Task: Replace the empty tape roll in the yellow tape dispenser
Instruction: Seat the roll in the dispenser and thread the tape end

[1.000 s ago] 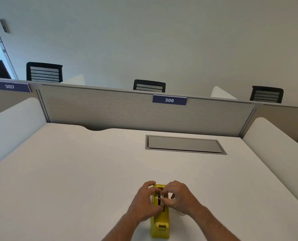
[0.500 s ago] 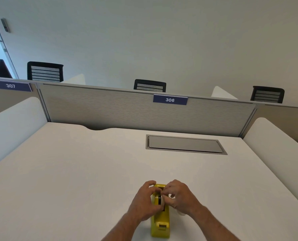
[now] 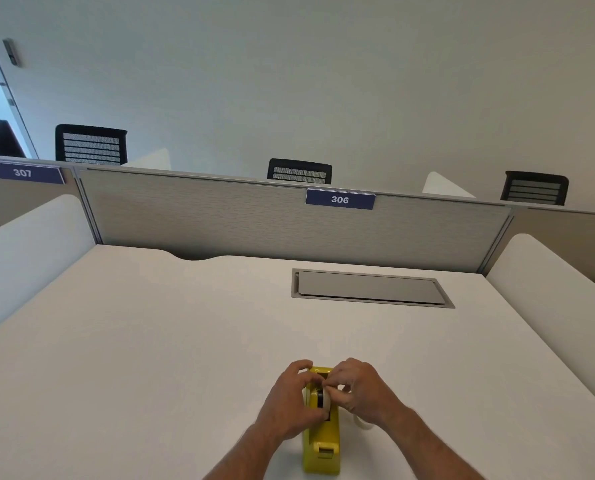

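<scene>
Both hands barely moved: left hand (image 3: 291, 400) and right hand (image 3: 360, 393) pinch the pale tape roll (image 3: 325, 399) in the yellow plastic tape dispenser (image 3: 322, 441) near the surface's front edge; seating it comes next

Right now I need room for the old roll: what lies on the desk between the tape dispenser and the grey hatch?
Nothing: bare desk between dispenser and hatch, head view.

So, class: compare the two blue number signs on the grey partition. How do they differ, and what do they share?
The 306 sign reads 306; the 307 sign reads 307. The 306 sign sits on the partition straight ahead, the 307 sign far left, over the neighbouring desk. The 306 sign shows whole; the 307 sign's left end is cut off. Both are dark blue with white digits.
</scene>
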Demonstrator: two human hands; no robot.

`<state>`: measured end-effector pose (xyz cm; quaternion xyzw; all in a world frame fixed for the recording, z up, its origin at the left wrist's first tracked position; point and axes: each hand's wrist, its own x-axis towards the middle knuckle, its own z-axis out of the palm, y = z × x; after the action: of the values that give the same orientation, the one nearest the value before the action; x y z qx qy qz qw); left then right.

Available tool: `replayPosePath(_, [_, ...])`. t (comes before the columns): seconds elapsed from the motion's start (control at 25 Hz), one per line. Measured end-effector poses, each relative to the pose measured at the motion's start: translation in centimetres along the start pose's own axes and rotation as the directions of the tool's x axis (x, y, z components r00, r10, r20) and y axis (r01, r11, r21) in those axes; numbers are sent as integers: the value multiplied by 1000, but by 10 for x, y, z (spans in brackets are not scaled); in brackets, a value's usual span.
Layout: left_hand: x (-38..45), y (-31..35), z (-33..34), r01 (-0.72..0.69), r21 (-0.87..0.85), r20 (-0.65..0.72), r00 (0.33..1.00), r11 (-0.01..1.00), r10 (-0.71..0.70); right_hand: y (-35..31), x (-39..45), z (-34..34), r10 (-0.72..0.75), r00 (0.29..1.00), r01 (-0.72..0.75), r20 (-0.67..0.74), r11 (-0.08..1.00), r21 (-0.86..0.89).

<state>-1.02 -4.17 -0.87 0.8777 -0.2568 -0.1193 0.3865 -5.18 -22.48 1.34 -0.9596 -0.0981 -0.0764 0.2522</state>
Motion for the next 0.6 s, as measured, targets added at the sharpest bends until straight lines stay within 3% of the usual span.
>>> replayPosePath(0.32, [0, -3, 1, -15, -14, -5, 1000, 1000, 15, -3, -1, -4, 75, 997, -76, 16, 993, 91])
replayPosePath(0.6, [0, -2, 1, -26, -4, -13, 1000, 1000, 26, -1, -5, 3, 25, 999, -25, 36, 1000, 8])
